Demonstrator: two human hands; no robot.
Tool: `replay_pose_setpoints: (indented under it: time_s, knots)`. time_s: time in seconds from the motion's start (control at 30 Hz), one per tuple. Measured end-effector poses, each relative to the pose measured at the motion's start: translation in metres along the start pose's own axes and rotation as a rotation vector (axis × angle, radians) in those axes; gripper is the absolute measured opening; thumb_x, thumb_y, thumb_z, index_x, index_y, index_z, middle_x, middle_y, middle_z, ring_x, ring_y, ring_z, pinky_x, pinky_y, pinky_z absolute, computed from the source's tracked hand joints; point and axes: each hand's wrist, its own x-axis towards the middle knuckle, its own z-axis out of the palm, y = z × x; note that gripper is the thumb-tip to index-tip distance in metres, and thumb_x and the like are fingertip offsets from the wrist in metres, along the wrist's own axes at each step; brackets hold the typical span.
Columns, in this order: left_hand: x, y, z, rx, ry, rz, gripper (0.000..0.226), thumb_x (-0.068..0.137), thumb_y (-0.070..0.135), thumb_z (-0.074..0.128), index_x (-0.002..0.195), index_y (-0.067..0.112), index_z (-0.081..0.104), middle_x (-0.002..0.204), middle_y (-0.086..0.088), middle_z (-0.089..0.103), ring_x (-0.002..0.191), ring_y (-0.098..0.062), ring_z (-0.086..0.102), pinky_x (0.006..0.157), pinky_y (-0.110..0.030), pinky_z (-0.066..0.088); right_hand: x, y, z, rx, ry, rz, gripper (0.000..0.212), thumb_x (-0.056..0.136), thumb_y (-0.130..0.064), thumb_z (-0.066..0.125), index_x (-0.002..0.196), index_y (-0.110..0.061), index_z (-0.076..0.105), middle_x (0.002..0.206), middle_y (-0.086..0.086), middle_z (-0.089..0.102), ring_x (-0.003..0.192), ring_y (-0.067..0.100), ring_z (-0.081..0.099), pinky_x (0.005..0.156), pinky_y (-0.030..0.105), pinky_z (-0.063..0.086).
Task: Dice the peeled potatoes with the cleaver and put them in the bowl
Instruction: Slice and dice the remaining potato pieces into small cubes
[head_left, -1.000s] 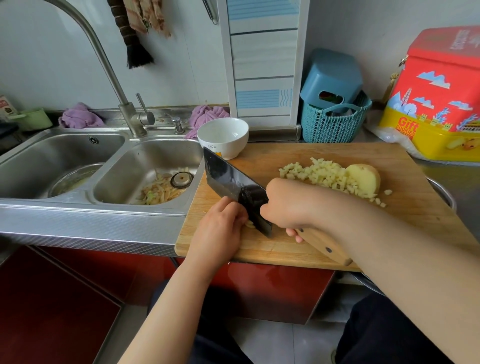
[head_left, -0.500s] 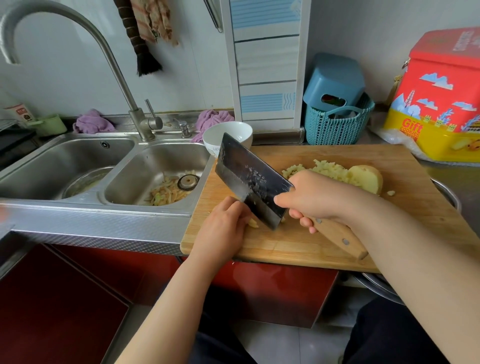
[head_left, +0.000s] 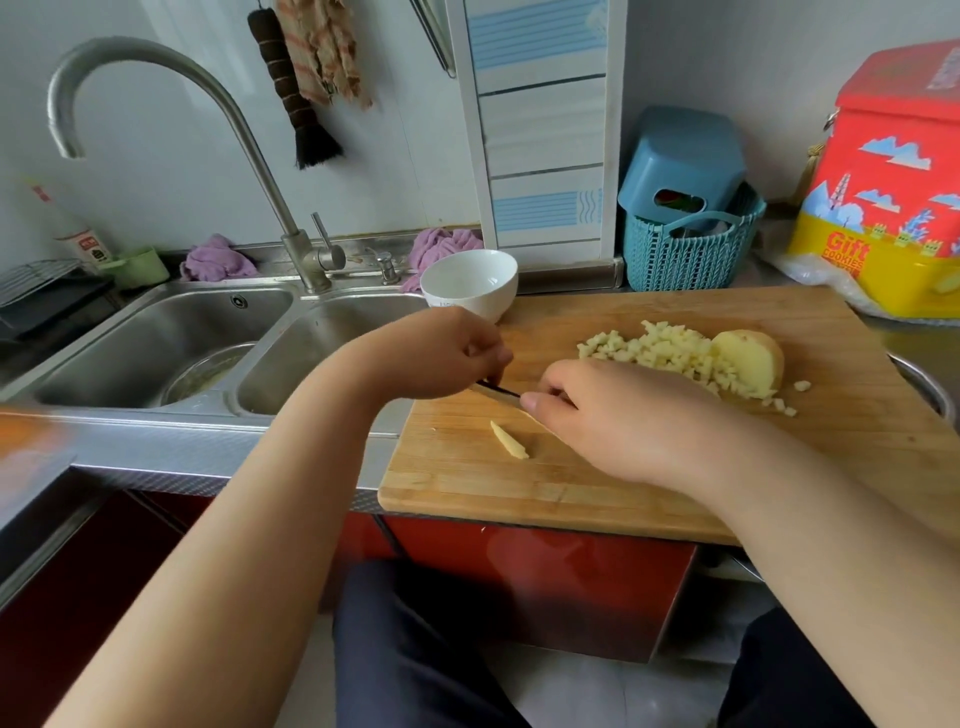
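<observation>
Left hand (head_left: 441, 353): middle of the frame, fingers curled at the cleaver (head_left: 497, 388).
Right hand (head_left: 618, 415): fingers curled; grip hidden, cannot tell.
Potato bits (head_left: 670, 353): right, on the board (head_left: 597, 483).
Bowl (head_left: 469, 283): upper middle.

On my far right stands a large red and yellow tin box (head_left: 883, 176) with blue clouds and small buildings printed on it. On its yellow lower band I read "Gift" in big red letters and "COOKIES" beneath it in smaller ones. Its red lid carries a line of pale print at the top edge, too blurred for me to read. At far left, a white bottle with a red label (head_left: 83, 241) shows marks I cannot make out. The white ceramic bowl (head_left: 470, 283) has small dark print near its base, also unreadable.
</observation>
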Motion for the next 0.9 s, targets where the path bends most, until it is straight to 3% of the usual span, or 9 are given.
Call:
replay_pose_setpoints:
  time_s: [0.13, 0.23, 0.37, 0.43, 0.57, 0.67, 0.8, 0.9]
  knots:
    - [0.003, 0.002, -0.002, 0.004, -0.153, 0.005, 0.028, 0.099, 0.041, 0.046, 0.084, 0.031, 0.067, 0.090, 0.013, 0.066, 0.087, -0.002, 0.061, 0.079, -0.024, 0.045, -0.002, 0.004, 0.002, 0.004, 0.003, 0.003, 0.033, 0.100, -0.056, 0.033, 0.113, -0.034, 0.055, 0.085, -0.011, 0.058, 0.071, 0.007, 0.052, 0.054, 0.028, 0.034]
    - [0.010, 0.003, 0.000, 0.018, -0.266, -0.016, 0.032, 0.099, 0.046, 0.043, 0.090, 0.029, 0.068, 0.095, 0.011, 0.068, 0.093, -0.006, 0.063, 0.091, -0.031, 0.048, -0.001, 0.007, 0.006, 0.025, 0.004, -0.001, 0.031, 0.099, -0.057, 0.035, 0.109, -0.036, 0.054, 0.082, -0.012, 0.056, 0.071, 0.007, 0.050, 0.056, 0.029, 0.035]
    - [0.020, 0.009, 0.006, 0.089, -0.384, -0.024, 0.039, 0.099, 0.053, 0.038, 0.086, 0.028, 0.065, 0.090, 0.003, 0.068, 0.083, -0.014, 0.061, 0.087, -0.034, 0.048, -0.003, 0.007, 0.009, 0.038, 0.006, -0.031, 0.027, 0.099, -0.056, 0.036, 0.107, -0.037, 0.054, 0.082, -0.012, 0.058, 0.071, 0.006, 0.052, 0.056, 0.029, 0.035]
    - [0.024, 0.015, 0.007, 0.095, -0.452, -0.044, 0.044, 0.100, 0.052, 0.035, 0.096, 0.021, 0.066, 0.097, -0.002, 0.069, 0.091, -0.021, 0.063, 0.089, -0.036, 0.049, -0.005, 0.007, 0.009, 0.036, 0.012, -0.051, 0.027, 0.099, -0.055, 0.036, 0.107, -0.036, 0.054, 0.079, -0.011, 0.057, 0.069, 0.005, 0.050, 0.054, 0.028, 0.033]
    - [0.031, 0.023, 0.009, 0.046, -0.570, -0.107, 0.045, 0.102, 0.048, 0.028, 0.109, 0.020, 0.063, 0.105, 0.004, 0.065, 0.102, -0.013, 0.060, 0.098, -0.033, 0.046, -0.006, 0.006, 0.009, 0.031, 0.027, -0.071, 0.028, 0.100, -0.053, 0.036, 0.109, -0.035, 0.056, 0.072, -0.011, 0.052, 0.062, 0.003, 0.043, 0.051, 0.027, 0.027]
    - [0.035, 0.031, 0.009, 0.052, -0.590, -0.157, 0.053, 0.102, 0.051, 0.021, 0.106, 0.019, 0.063, 0.098, 0.006, 0.059, 0.095, -0.010, 0.055, 0.096, -0.029, 0.040, -0.006, 0.005, 0.010, 0.040, 0.027, -0.079, 0.028, 0.101, -0.053, 0.035, 0.110, -0.036, 0.055, 0.076, -0.011, 0.055, 0.066, 0.003, 0.047, 0.052, 0.027, 0.029]
    - [0.043, 0.037, 0.006, 0.174, -0.606, -0.186, 0.051, 0.104, 0.048, 0.023, 0.142, 0.023, 0.046, 0.131, -0.006, 0.052, 0.115, -0.019, 0.043, 0.093, -0.030, 0.025, -0.005, 0.002, 0.009, 0.060, 0.034, -0.101, 0.029, 0.100, -0.054, 0.034, 0.112, -0.037, 0.054, 0.088, -0.012, 0.061, 0.081, 0.010, 0.056, 0.063, 0.030, 0.041]
    - [0.045, 0.036, 0.004, 0.216, -0.586, -0.200, 0.056, 0.102, 0.055, 0.021, 0.132, 0.021, 0.055, 0.141, -0.005, 0.049, 0.131, -0.020, 0.040, 0.103, -0.035, 0.024, -0.005, 0.002, 0.009, 0.070, 0.037, -0.099, 0.030, 0.100, -0.055, 0.035, 0.114, -0.037, 0.054, 0.095, -0.012, 0.063, 0.086, 0.011, 0.058, 0.070, 0.031, 0.046]
